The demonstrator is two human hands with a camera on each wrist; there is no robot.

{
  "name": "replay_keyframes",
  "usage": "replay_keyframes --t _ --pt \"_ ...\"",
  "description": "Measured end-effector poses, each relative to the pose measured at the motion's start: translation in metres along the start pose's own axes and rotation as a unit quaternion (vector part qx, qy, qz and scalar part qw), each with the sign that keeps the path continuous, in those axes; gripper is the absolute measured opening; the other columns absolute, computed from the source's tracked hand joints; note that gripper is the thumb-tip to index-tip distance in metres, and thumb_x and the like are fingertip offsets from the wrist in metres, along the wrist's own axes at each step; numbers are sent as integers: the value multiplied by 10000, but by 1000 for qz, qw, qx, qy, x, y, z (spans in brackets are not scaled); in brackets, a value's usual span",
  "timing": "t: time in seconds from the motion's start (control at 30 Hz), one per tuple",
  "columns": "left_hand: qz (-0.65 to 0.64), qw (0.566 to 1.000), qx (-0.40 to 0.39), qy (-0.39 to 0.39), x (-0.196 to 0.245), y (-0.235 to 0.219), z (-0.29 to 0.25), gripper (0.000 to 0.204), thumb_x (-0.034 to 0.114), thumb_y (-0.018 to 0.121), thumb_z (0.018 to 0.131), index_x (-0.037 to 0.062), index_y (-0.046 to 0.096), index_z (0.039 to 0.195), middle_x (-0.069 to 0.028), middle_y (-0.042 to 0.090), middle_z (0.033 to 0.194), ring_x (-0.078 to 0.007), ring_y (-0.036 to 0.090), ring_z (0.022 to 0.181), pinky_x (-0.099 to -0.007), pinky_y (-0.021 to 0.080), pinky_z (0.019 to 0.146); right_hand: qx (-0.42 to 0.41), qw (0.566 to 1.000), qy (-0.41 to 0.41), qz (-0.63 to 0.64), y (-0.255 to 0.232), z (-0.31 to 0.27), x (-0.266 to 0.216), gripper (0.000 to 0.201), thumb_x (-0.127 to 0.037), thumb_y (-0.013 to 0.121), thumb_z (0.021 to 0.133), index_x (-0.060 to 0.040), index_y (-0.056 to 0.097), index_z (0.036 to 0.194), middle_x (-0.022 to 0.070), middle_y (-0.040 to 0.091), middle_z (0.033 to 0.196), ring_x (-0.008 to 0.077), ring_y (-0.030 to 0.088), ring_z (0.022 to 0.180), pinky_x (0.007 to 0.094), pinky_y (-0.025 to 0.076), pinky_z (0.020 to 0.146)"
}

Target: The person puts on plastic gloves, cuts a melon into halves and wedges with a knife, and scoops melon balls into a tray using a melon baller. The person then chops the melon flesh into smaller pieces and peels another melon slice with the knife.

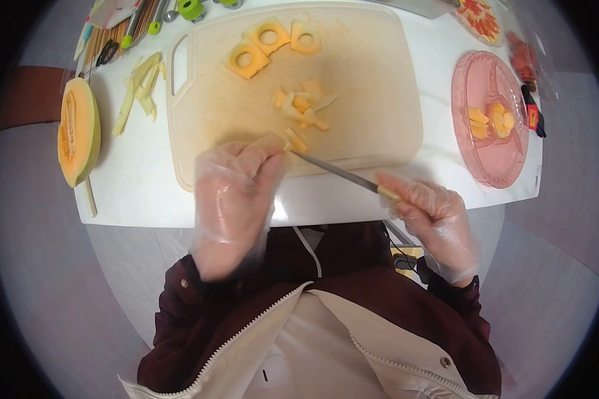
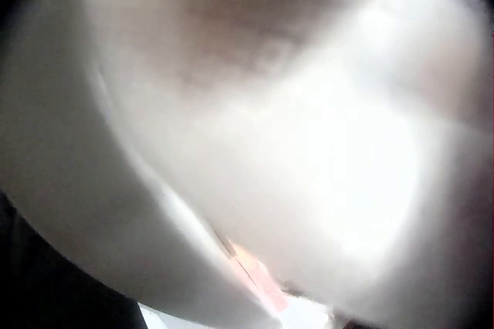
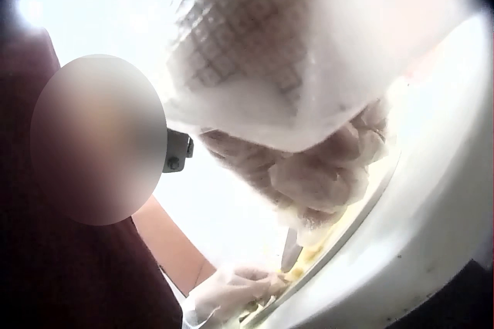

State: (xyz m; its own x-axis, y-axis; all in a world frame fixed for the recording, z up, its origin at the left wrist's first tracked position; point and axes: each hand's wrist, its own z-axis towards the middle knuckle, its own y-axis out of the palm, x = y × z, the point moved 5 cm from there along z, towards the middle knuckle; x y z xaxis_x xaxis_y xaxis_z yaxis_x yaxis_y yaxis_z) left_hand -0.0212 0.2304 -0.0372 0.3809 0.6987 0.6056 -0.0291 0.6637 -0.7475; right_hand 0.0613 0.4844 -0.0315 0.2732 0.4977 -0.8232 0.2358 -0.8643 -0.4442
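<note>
In the head view my left hand (image 1: 236, 189), in a clear plastic glove, pinches a small piece of melon (image 1: 289, 146) over the near edge of the cutting board (image 1: 373, 126). My right hand (image 1: 439, 216), gloved too, grips the handle of a knife (image 1: 343, 174), whose blade points left with its tip at that piece. Melon scraps and peel (image 1: 303, 106) lie on the board just beyond. Plastic film blurs most of the left wrist view. The right wrist view shows the gloved right hand (image 3: 324, 167) and part of the knife blade (image 3: 291, 248).
Three melon slices with round holes (image 1: 271, 38) lie at the board's far side. A seeded melon half (image 1: 80, 133) and peel strips (image 1: 140, 90) are at left. The pink plate (image 1: 489, 166) at right holds cut melon pieces (image 1: 502, 120). Skewers (image 1: 106, 43) lie at far left.
</note>
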Motion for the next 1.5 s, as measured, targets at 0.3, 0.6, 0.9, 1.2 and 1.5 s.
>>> replay_keyframes --t 0.3,0.6,0.9,1.2,1.5 --pt "94 988 -11 -120 -14 -55 14 298 80 774 846 34 766 1140 -160 740 1047 -294 668 938 -409 538 841 23 996 -74 -54 19 26 -17 405 -66 615 983 -115 667 1382 168 696 1017 334 667 921 407 534 845" --pt "147 988 -7 -47 -30 -78 54 466 120 822 812 2 714 1249 -227 722 1160 -341 692 1048 -430 540 913 80 975 -192 -82 27 24 -16 465 -69 585 982 -82 599 1446 157 640 908 343 660 881 421 545 803" --pt "180 980 -86 -16 -26 -25 101 603 139 826 779 -95 633 1301 -284 714 1193 -349 724 1070 -419 572 888 122 955 -178 -203 27 29 -15 565 -56 558 976 -29 487 1537 155 601 851 297 640 821 399 546 746" --pt "221 962 -129 -92 -24 -14 105 396 147 762 807 -83 690 1121 -278 726 1008 -405 715 901 -439 565 812 49 994 -60 81 14 26 -10 598 -23 534 975 -119 476 1563 218 660 1135 400 629 1107 432 490 1003" --pt "43 992 -106 -58 -14 -15 51 335 181 725 864 -74 701 1081 -278 683 895 -442 653 879 -487 523 784 75 986 -148 -8 21 26 -17 603 -8 536 961 -136 494 1549 191 610 1181 399 612 1106 441 494 976"
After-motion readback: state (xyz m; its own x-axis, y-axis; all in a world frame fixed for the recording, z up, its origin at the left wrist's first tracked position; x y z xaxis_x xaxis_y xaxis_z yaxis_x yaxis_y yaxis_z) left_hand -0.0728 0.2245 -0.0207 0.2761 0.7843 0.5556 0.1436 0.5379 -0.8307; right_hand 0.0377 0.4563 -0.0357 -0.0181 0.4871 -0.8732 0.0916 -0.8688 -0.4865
